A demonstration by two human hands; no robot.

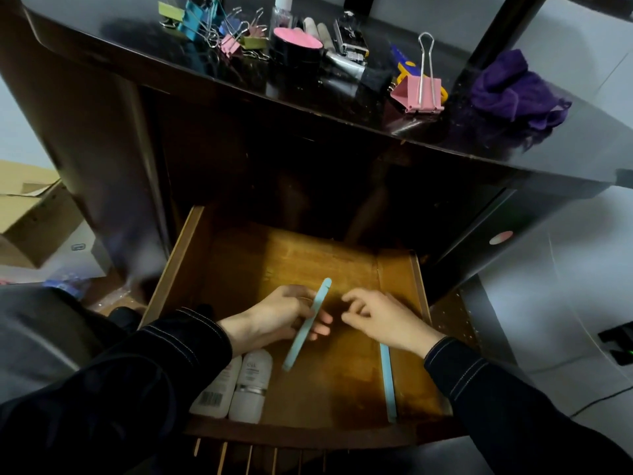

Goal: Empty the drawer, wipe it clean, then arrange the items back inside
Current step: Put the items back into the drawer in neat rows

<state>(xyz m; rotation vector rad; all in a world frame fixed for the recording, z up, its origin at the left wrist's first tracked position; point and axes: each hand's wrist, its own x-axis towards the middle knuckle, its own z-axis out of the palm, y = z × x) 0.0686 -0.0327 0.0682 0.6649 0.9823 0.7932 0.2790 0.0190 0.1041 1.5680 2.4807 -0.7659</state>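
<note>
The drawer [178, 265] stands pulled out of the dark cabinet, its wooden floor bare across the back and middle. Both of the person's hands reach into it, dark sleeves with pale stitching at the wrists.

The left hand [284, 317] holds a pale blue stick [308, 323]. Its fingers [320, 329] curl round the middle of the stick, which slants with its far end up and away and its near end pointing down towards the front of the drawer. The right hand [383, 320] hovers just beside it, over the middle of the drawer floor, with fingers [352, 299] loosely bent and nothing in them.

A second blue stick [388, 385] lies flat along the right side of the drawer, partly under the right wrist. Two white bottles [239, 385] lie on their sides, side by side and touching, in the near left corner, partly under the left forearm.

Up on the glossy black worktop [102, 46] the other things sit in a row: a heap of coloured binder clips [212, 25] at the left, a black tub with a pink top [298, 46] beside them, a brush [356, 72] with dark bristles, then a large pink binder clip [423, 94]. A crumpled purple cloth [510, 90] rests at the right end, apart from the clip. A cardboard box [30, 217] sits on the floor to the left.
</note>
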